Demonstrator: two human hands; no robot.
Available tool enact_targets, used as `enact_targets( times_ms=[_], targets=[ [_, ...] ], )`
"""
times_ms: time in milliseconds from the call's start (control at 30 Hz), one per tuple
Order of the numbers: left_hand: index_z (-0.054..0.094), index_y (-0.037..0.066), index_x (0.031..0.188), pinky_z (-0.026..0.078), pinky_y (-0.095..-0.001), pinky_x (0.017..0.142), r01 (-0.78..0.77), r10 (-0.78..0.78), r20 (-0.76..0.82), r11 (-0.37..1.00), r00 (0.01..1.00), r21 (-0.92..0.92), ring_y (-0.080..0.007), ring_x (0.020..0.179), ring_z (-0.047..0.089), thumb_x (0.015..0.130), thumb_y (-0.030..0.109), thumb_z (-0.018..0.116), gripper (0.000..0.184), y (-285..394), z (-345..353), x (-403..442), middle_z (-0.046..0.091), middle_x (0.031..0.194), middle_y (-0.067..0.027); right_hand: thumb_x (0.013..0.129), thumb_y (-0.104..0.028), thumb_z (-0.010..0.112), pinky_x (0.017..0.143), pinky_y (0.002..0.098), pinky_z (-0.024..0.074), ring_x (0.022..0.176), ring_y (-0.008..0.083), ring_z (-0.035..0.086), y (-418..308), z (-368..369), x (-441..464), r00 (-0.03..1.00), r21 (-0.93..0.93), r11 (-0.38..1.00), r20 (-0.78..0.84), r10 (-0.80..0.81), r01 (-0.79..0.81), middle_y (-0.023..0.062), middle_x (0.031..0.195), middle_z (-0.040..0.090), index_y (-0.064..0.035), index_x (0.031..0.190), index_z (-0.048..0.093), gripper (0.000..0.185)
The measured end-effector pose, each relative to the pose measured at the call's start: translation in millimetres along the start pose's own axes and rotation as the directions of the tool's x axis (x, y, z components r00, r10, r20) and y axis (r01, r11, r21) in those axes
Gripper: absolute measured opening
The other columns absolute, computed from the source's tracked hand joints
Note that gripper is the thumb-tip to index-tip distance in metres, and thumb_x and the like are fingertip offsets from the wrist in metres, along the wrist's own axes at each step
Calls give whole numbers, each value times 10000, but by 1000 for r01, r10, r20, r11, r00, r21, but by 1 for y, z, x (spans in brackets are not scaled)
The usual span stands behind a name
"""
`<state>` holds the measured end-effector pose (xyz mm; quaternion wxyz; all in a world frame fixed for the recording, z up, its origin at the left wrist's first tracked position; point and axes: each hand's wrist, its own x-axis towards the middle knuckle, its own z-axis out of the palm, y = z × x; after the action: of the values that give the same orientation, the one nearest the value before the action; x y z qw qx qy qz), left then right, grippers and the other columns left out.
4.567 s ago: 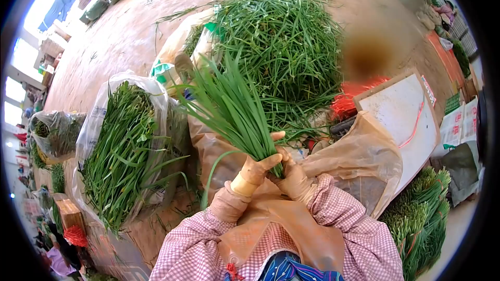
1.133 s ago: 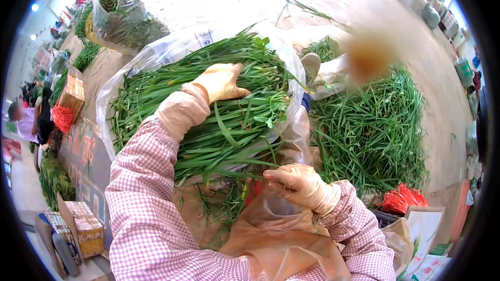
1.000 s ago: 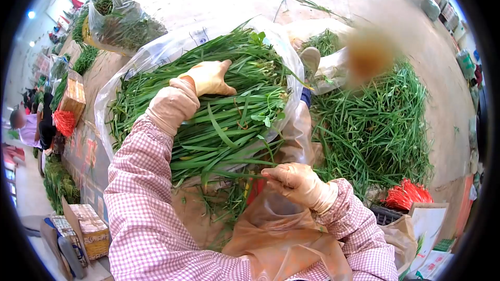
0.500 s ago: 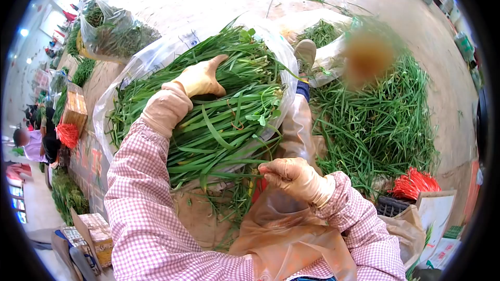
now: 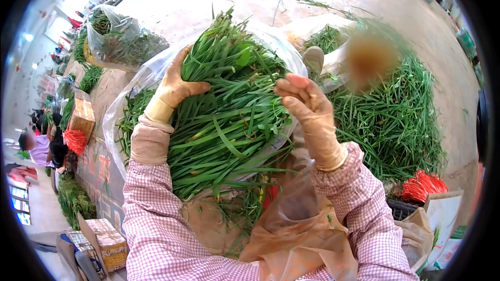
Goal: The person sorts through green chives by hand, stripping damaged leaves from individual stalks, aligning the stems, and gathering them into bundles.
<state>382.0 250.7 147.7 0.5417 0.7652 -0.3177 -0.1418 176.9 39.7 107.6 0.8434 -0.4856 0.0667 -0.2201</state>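
Observation:
A big heap of long flat green leaves, which look like garlic chives, lies on a clear plastic sack in front of me. My left hand, in a pale rubber glove, is closed around a bunch of the chives at the heap's far side, thumb on the near side, the bunch lifted and tilted. My right hand, gloved too, is raised beside the heap's right end, fingers apart and pointing left; nothing shows in it. A brownish plastic apron covers my lap.
To the right lies another loose pile of green leaves. Red ties sit in a dark basket at lower right. Left stand boxes, more red ties and a filled plastic bag. A person is at far left.
My left hand has gone from resting open on the heap to gripping a raised bunch of chives. My right hand has moved up from my lap to the heap's right end and opened.

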Motion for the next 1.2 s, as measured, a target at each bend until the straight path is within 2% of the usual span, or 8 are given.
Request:
enact_targets(
  times_ms=[300,467,533,700,800,900,1133,1200],
  targets=[
    [316,-10,1395,399,-341,998,-60,59,-49,998,997,-33,-212,1146,511,537,-23,806,989,9,6,-9,541,1253,-113,824,2,657,1062,341,324,1261,221,417,10,73,-19,925,-90,937,214,-314,339,162,1352,441,21,1390,302,668],
    [313,4,1400,418,-338,983,-30,26,-26,985,999,-169,-213,1127,531,539,-33,805,993,6,8,-14,546,1251,-119,796,-135,720,1034,315,345,1216,236,441,39,49,32,952,-45,952,-62,301,-304,161,1317,459,15,1438,171,858],
    [323,10,1398,426,-332,974,-81,79,-54,996,995,-33,-214,1110,542,542,-51,795,979,8,6,-15,549,1246,-117,780,-163,744,1014,325,365,1194,225,453,41,37,28,958,-32,958,24,284,-283,137,1311,464,9,1438,153,901],
    [265,209,1432,471,-363,973,94,-79,-72,966,994,242,-255,1161,533,609,75,833,1009,29,39,-32,568,1220,-151,754,-216,779,985,332,391,1134,202,493,41,48,24,986,54,992,129,106,-113,86,1255,508,-14,1421,217,895],
    [247,116,1440,478,-394,897,-240,222,117,676,968,697,-310,968,590,586,138,833,1036,20,59,-48,597,1017,-126,758,-211,782,957,334,414,1102,167,502,32,56,32,948,358,878,99,304,-319,61,1201,539,-68,1325,400,699],
    [213,88,1454,354,-486,1004,-192,148,129,577,981,794,-320,1038,536,578,208,838,1083,28,63,-64,557,1059,-125,778,-135,757,894,310,460,1030,148,545,47,60,31,984,398,900,88,156,-179,47,1143,574,-69,1263,459,572],
    [292,80,1427,293,-488,1063,-181,39,197,599,980,780,-300,1223,462,599,295,851,1022,52,38,-75,490,1312,-146,780,7,709,789,269,504,869,122,601,42,75,22,993,413,910,-115,20,30,19,999,638,-48,1094,599,337],
    [382,32,1376,329,-379,1069,-373,361,119,801,925,469,-298,1243,455,604,384,849,968,43,15,-65,504,1310,-173,771,21,709,793,277,506,868,125,605,41,70,20,1000,375,927,-21,11,-2,20,995,642,-45,1084,603,338]
  ],
)
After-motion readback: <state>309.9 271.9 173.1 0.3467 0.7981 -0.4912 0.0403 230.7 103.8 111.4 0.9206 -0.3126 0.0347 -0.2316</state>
